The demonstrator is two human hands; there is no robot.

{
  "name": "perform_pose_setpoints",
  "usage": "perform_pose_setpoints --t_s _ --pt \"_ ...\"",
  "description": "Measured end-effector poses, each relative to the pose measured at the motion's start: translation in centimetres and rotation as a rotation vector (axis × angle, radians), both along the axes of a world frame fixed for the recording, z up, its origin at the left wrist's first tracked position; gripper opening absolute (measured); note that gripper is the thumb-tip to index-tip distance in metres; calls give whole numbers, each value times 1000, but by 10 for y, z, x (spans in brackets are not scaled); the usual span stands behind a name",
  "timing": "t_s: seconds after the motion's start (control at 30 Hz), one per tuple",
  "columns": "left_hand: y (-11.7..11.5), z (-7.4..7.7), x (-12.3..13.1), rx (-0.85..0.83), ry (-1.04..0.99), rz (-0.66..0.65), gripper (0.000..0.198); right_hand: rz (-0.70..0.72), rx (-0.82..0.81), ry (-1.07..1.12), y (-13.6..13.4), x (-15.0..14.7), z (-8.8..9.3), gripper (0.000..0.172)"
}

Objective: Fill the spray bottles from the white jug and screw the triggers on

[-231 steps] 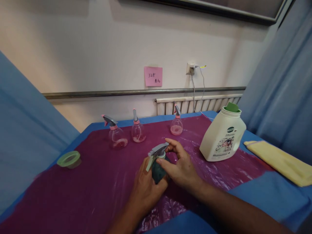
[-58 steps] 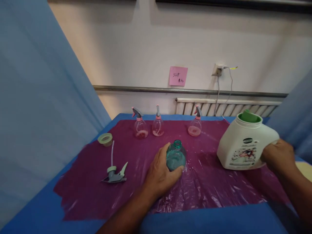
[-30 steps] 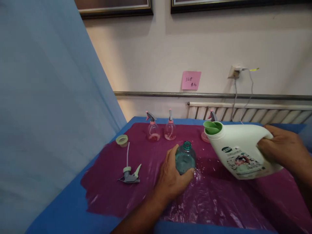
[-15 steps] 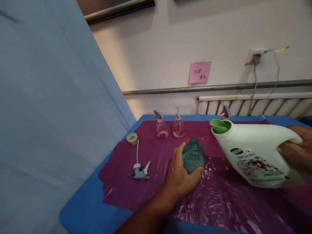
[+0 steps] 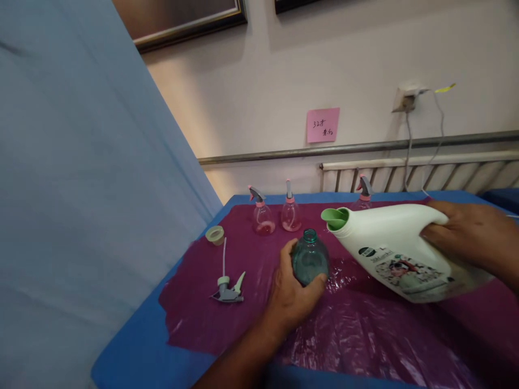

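My left hand (image 5: 290,294) is wrapped round a small teal bottle (image 5: 310,263) that stands upright with its neck uncapped on the purple plastic sheet (image 5: 365,335). My right hand (image 5: 470,235) grips the handle end of a large white detergent jug (image 5: 401,251), tipped over to the left. The jug's green spout (image 5: 335,217) hangs just right of and slightly above the teal bottle's neck, close but apart. No liquid is visible between them.
A detached grey and green spray head (image 5: 228,289) with its tube lies left of my left hand. A green cap (image 5: 214,234) sits further back. Three pink spray bottles (image 5: 262,213) stand along the far edge. Blue cloth hangs at the left.
The jug was lifted from the table, tilted leftward, and its spout has moved closer to the teal bottle's neck. My left hand has kept hold of the bottle.
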State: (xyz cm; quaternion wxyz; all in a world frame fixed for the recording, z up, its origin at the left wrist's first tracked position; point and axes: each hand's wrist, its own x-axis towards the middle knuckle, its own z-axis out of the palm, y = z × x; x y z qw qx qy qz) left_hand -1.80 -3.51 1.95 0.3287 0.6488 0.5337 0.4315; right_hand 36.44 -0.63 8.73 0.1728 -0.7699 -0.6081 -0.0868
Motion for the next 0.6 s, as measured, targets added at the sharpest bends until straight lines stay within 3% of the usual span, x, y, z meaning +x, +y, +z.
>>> perform_pose_setpoints --t_s 0.23,0.6 --pt "5 2 -6 67 -55 -1 87 36 -88 -91 5 -4 6 53" --pt "5 30 -18 115 5 49 84 54 -108 -16 -6 -27 27 50"
